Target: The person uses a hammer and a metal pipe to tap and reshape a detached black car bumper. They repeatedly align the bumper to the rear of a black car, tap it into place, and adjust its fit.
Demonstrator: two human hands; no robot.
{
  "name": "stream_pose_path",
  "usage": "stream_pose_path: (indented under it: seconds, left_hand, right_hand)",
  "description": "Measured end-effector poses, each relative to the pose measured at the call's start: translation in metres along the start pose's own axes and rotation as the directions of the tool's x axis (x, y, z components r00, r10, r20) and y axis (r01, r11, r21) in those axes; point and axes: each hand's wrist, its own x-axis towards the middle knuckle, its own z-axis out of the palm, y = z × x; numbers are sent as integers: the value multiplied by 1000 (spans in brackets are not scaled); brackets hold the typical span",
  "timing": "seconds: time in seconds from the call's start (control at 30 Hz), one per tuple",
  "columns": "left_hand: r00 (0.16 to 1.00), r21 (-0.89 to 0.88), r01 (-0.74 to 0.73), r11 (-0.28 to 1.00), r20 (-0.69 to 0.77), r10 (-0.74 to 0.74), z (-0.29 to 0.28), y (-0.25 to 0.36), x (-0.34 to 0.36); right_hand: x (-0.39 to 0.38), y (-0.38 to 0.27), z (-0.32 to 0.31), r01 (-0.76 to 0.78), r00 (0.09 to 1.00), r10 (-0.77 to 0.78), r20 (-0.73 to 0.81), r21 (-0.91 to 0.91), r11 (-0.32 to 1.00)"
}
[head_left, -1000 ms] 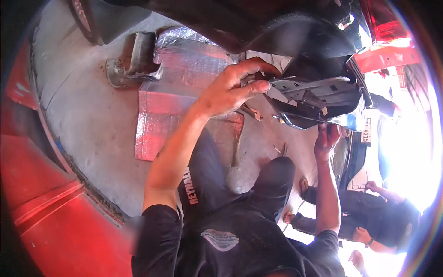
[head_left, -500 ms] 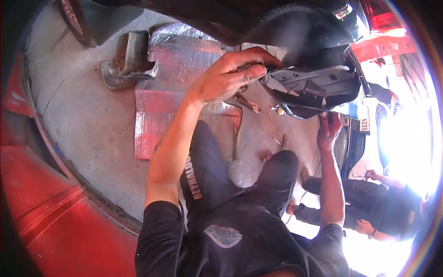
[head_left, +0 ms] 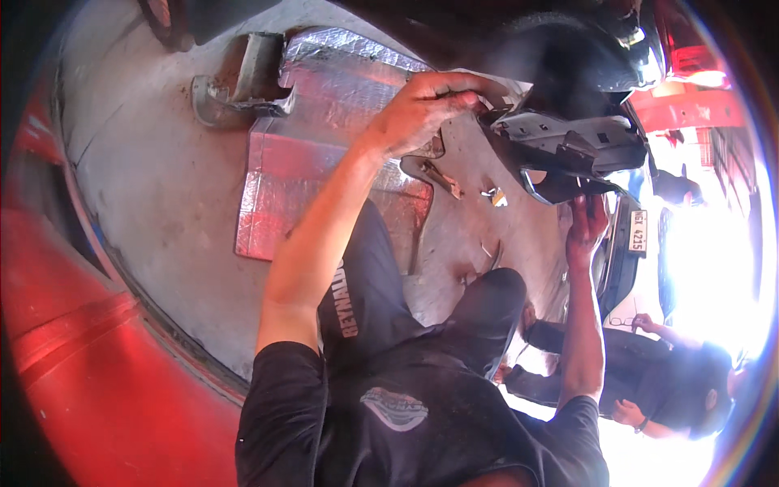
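Note:
Both my hands grip a black plastic car part (head_left: 600, 142) with slots and brackets, just beneath a dark vehicle body (head_left: 503, 32). My left hand (head_left: 426, 109) has its thumb and fingers closed round the part's left corner. At its lower right edge, my right hand (head_left: 584, 223) reaches up with fingers curled on it, partly hidden behind it. Below the part, a small tool (head_left: 442, 180) and a small yellowish object (head_left: 497, 196) lie on the concrete floor.
A foil-faced mat (head_left: 284, 195) lies left of the part, beside a bent dirty metal piece (head_left: 251, 77). Red vehicle bodywork (head_left: 114, 381) curves along the lower left. At the right, a co-worker (head_left: 673, 381) in dark clothing is near a car with a plate (head_left: 637, 231) against bright daylight.
The part and both my hands have moved up and slightly right in the view. The small yellowish object on the floor shows more clearly below the part's left side.

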Motion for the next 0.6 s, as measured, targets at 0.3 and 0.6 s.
stream_pose_path:
  seconds: [0.3, 0.6]
  left_hand:
    - [993, 167, 23, 986, 109, -41, -1, 12, 11]
    - [996, 276, 38, 960, 73, -60, 8, 17, 17]
  right_hand:
    - [-2, 21, -8, -38, 998, 36, 58, 34, 999]
    - [-12, 56, -25, 312, 946, -261, 191, -324, 893]
